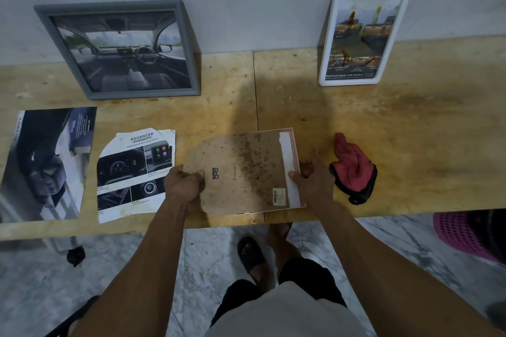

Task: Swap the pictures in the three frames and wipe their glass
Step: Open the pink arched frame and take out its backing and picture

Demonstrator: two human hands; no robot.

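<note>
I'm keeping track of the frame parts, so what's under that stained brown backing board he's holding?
Under the brown backing board lies a pink frame, showing along the right edge with a white strip. Whatever picture or glass sits beneath is covered. Left hand and right hand hold the edges.

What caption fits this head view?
Both hands, left and right, hold the pink frame face-down, sliding its stained backing board.
</note>
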